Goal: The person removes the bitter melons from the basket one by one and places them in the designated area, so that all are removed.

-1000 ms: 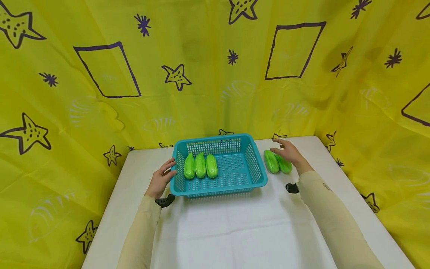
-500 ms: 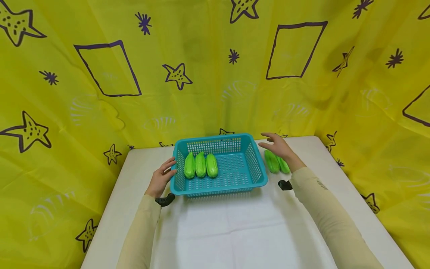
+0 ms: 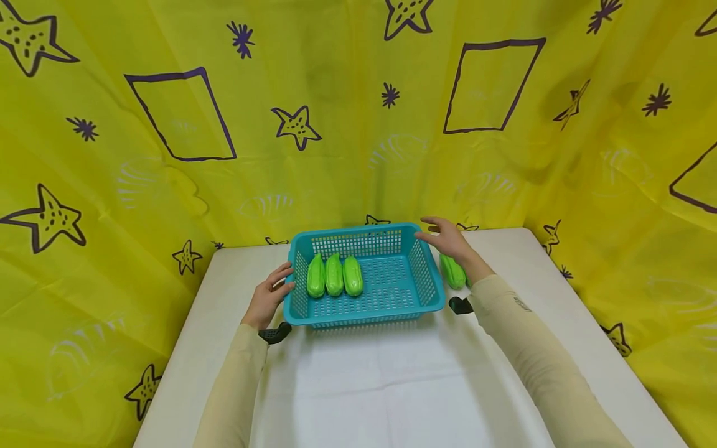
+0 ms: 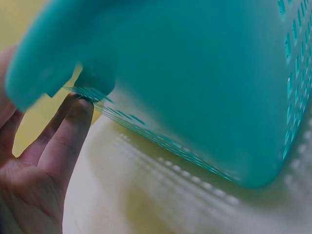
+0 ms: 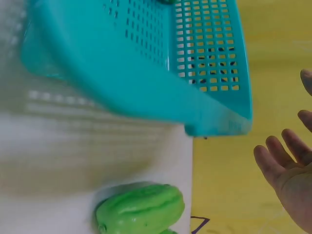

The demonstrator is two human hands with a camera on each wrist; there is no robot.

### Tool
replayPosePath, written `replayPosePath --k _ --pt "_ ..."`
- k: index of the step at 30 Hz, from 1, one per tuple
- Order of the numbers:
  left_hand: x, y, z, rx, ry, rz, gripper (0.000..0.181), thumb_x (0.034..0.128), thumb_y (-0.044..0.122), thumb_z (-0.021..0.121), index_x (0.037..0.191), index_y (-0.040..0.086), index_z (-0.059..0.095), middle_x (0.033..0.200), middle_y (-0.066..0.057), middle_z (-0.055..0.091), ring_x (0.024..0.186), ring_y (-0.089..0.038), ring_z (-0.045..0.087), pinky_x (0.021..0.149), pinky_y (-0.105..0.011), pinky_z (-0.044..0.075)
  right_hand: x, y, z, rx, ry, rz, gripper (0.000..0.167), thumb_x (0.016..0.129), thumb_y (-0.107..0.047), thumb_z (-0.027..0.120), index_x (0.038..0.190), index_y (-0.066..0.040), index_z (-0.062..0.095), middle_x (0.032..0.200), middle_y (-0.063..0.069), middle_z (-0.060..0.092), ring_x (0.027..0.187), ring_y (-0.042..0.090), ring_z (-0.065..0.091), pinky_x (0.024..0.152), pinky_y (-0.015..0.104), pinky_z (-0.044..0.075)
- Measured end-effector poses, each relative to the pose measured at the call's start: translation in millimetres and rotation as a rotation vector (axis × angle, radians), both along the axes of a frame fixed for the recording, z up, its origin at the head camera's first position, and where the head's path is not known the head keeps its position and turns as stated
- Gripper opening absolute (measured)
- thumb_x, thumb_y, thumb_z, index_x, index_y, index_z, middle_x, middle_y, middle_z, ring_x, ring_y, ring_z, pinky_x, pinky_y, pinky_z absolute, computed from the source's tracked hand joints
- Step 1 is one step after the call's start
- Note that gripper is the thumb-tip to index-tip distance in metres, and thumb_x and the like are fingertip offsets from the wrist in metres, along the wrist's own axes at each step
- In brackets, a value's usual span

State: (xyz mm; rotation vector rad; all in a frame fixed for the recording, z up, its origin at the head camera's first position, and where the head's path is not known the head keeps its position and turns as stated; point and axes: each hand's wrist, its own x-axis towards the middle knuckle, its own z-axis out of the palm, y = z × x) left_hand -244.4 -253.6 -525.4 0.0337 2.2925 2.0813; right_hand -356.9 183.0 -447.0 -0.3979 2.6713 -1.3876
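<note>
A turquoise plastic basket (image 3: 386, 305) with perforated walls stands on the white table. Inside it, at the left, three long, ridged green gourd-like vegetables (image 3: 334, 277) lie side by side. My left hand (image 3: 269, 302) rests its extended fingers against the basket's left side, just under the rim in the left wrist view. My right hand (image 3: 450, 239) hovers by the back right corner of the basket, fingers spread and holding nothing; the right wrist view shows it apart from the rim. Below that hand, another green gourd-like vegetable (image 5: 141, 209) lies outside the basket, with one more mostly hidden by the arm.
A yellow curtain (image 3: 347, 180) with dark star and frame drawings surrounds the back and sides of the white table (image 3: 358, 386). Black wrist devices (image 3: 460, 305) show below both hands.
My right hand has moved left, from above the loose green vegetables to the basket's back right corner, uncovering nothing in its grip. The left hand and basket have stayed still.
</note>
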Motion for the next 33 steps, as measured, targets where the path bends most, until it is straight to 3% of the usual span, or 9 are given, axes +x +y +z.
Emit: replayPosePath --k 5,11,17,19,26,30,33 --pt "0.0 -1.2 0.2 -0.004 0.0 -0.002 0.049 0.099 0.017 0.059 0.145 0.006 0.046 0.159 0.004 0.028 0.145 -0.036 0.023 0.113 -0.052 0.031 -3.2 -12 0.8 -0.025 -0.027 0.025 0.066 0.095 -0.033 0.064 0.149 -0.004 0.039 0.154 0.018 0.034 0.137 0.041 0.035 0.107 0.056 0.037" --pt "1.1 -1.4 0.7 -0.037 0.011 -0.001 0.049 0.0987 0.019 0.06 0.144 0.007 0.047 0.157 0.005 0.031 0.144 -0.036 0.026 0.111 -0.051 0.034 -2.9 -27 0.3 -0.035 -0.067 0.118 0.066 0.096 -0.033 0.064 0.152 -0.011 0.035 0.156 0.016 0.029 0.138 0.042 0.032 0.106 0.059 0.037" --pt "1.0 -0.6 1.8 -0.036 0.005 0.0 0.049 0.0986 0.019 0.06 0.144 0.007 0.047 0.157 0.005 0.031 0.144 -0.036 0.026 0.111 -0.052 0.034 -3.1 -42 -1.0 -0.06 -0.084 0.174 0.067 0.096 -0.029 0.064 0.152 -0.009 0.034 0.156 0.017 0.028 0.138 0.045 0.032 0.106 0.06 0.036" --pt "1.2 -0.1 4.2 -0.025 -0.005 0.001 0.049 0.0986 0.017 0.06 0.144 0.006 0.047 0.158 0.004 0.03 0.144 -0.036 0.024 0.111 -0.052 0.033 -4.5 -46 -1.6 -0.053 -0.084 0.177 0.067 0.096 -0.029 0.064 0.152 -0.008 0.035 0.156 0.017 0.03 0.137 0.045 0.033 0.106 0.059 0.037" --pt "10.3 6.2 27.9 -0.037 -0.025 -0.013 0.05 0.0992 0.009 0.057 0.146 -0.001 0.042 0.16 -0.005 0.025 0.144 -0.04 0.023 0.111 -0.052 0.033 -9.8 -61 -4.3 -0.043 -0.078 0.214 0.064 0.096 -0.024 0.064 0.151 -0.004 0.036 0.155 0.019 0.031 0.136 0.047 0.034 0.105 0.058 0.038" --pt "11.3 7.3 30.0 -0.04 -0.028 -0.016 0.049 0.0994 0.008 0.056 0.146 -0.002 0.042 0.16 -0.006 0.025 0.144 -0.039 0.024 0.112 -0.051 0.032 -10.2 -69 -6.9 -0.028 -0.096 0.232 0.064 0.097 -0.026 0.063 0.152 -0.008 0.036 0.156 0.018 0.03 0.136 0.045 0.035 0.104 0.058 0.039" --pt "8.5 5.5 23.4 -0.025 -0.026 -0.015 0.049 0.0994 0.009 0.056 0.145 -0.001 0.043 0.16 -0.005 0.026 0.144 -0.04 0.023 0.112 -0.051 0.031 -9.4 -75 -8.9 -0.017 -0.114 0.249 0.064 0.097 -0.027 0.063 0.152 -0.01 0.035 0.156 0.018 0.03 0.136 0.044 0.036 0.104 0.058 0.04"
